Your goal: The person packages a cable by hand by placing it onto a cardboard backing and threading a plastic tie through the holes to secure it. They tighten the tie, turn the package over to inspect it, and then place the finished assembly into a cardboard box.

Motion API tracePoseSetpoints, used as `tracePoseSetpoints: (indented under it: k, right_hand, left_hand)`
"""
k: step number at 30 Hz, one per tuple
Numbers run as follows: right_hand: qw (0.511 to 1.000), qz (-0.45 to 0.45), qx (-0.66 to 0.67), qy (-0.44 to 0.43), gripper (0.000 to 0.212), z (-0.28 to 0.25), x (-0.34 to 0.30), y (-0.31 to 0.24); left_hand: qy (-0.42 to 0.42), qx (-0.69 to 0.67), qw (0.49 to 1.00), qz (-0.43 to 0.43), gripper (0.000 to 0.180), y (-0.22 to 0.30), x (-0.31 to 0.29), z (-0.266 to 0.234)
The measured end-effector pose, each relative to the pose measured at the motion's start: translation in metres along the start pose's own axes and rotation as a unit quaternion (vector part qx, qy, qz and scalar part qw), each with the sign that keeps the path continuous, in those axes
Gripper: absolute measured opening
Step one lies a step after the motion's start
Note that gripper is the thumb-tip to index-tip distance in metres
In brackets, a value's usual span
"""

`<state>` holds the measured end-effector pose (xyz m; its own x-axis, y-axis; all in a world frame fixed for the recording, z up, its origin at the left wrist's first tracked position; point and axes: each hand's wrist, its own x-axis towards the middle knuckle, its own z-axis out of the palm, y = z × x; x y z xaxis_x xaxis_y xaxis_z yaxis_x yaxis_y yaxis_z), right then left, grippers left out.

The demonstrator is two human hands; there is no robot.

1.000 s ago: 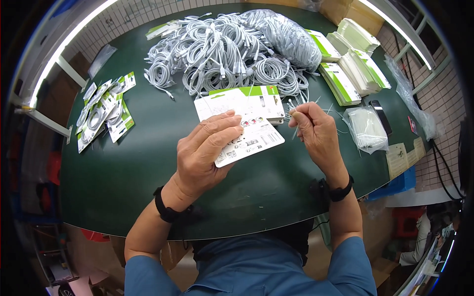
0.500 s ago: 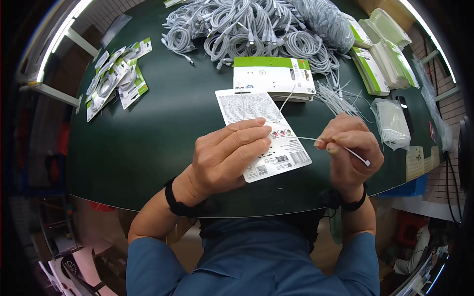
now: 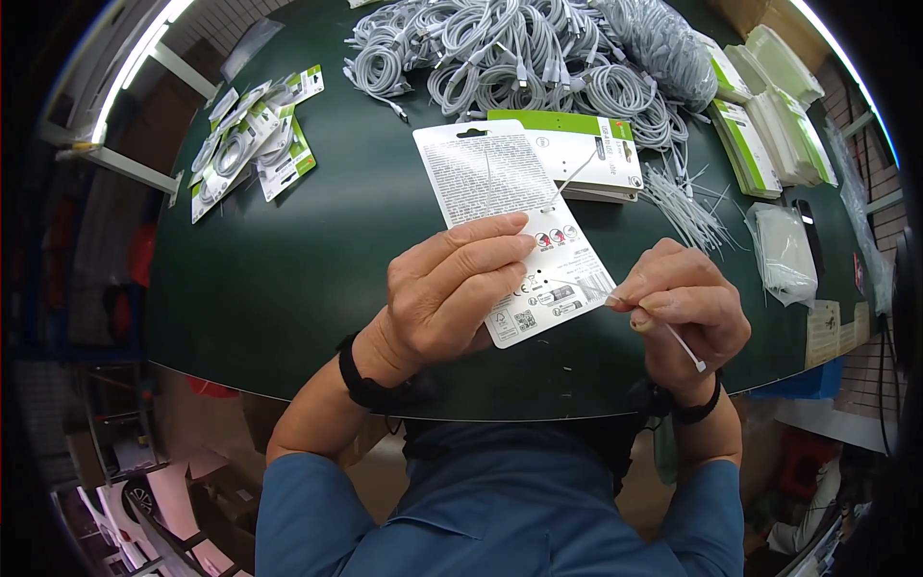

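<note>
My left hand point(image 3: 457, 279) grips a white printed packaging card point(image 3: 481, 173), tilted with its text side up and a hanger slot at the top. White zip ties pass through holes in the card, and one tail point(image 3: 577, 178) sticks up near its upper right edge. Between thumb and fingers of my right hand point(image 3: 687, 313) is pinched a white zip tie point(image 3: 685, 346). Its head points down toward me, and its thin tip reaches over small holes in the card's lower part. What lies beneath the card is hidden.
A stack of white-green cards point(image 3: 586, 154) lies just beyond. Behind it is a heap of coiled grey cables point(image 3: 519, 62). Loose zip ties point(image 3: 687, 207) and a bagged bundle point(image 3: 784, 255) lie at right, near more card stacks point(image 3: 745, 144). Carded cables point(image 3: 255, 144) sit at left.
The zip tie's tip has come down over the holes in the card's lower part as my right hand moved slightly toward the card. The card's top has lifted a little.
</note>
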<state>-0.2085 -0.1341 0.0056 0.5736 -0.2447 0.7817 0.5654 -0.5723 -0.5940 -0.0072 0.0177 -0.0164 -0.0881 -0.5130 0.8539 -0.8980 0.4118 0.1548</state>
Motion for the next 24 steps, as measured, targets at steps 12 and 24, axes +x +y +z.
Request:
tracePoseSetpoints:
  k: [12, 24]
  right_hand:
    - [1.000, -0.011, 0.005, 0.007, 0.029, -0.0004, -0.0011, 0.0028]
    - [1.000, 0.007, -0.020, -0.020, 0.025, 0.0054, 0.0025, 0.0042]
  left_hand:
    - [-0.028, 0.010, 0.999, 0.014, 0.035, -0.0028, -0.0034, 0.0005]
    - [-0.029, 0.013, 0.999, 0.021, 0.031, -0.0020, -0.0026, -0.0008]
